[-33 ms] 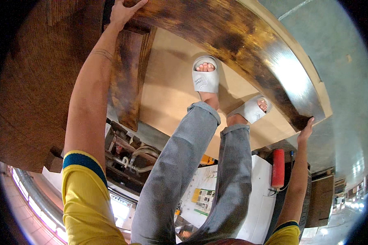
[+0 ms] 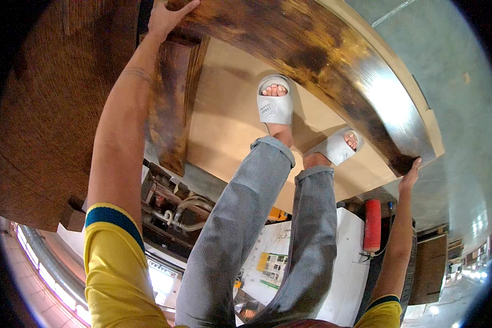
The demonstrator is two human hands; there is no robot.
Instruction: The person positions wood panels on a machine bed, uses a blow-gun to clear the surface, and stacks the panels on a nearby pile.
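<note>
A long dark-brown wooden board (image 2: 311,49) with a glossy, mottled finish stretches across the upper part of the head view, from upper left to right. Its left end is in the grip of my left hand (image 2: 167,17), thumb along the board; the fingertips are hidden or cut off by the view's top edge. At the opposite end my right hand (image 2: 410,175) holds the corner, thumb by the edge and the other fingers mostly out of sight. Beneath the board lies a light-brown sheet (image 2: 224,120), on which my feet stand in grey slides (image 2: 275,108).
Another dark wooden piece (image 2: 172,104) stands just below my left hand, beside a large brown panel (image 2: 60,126). Behind my legs are a white machine (image 2: 347,262), exposed hoses (image 2: 188,213) and a red cylinder (image 2: 372,224). Grey floor (image 2: 454,104) extends to the right.
My left hand and forearm have shifted very slightly to the right. The board and my right hand look nearly unchanged.
</note>
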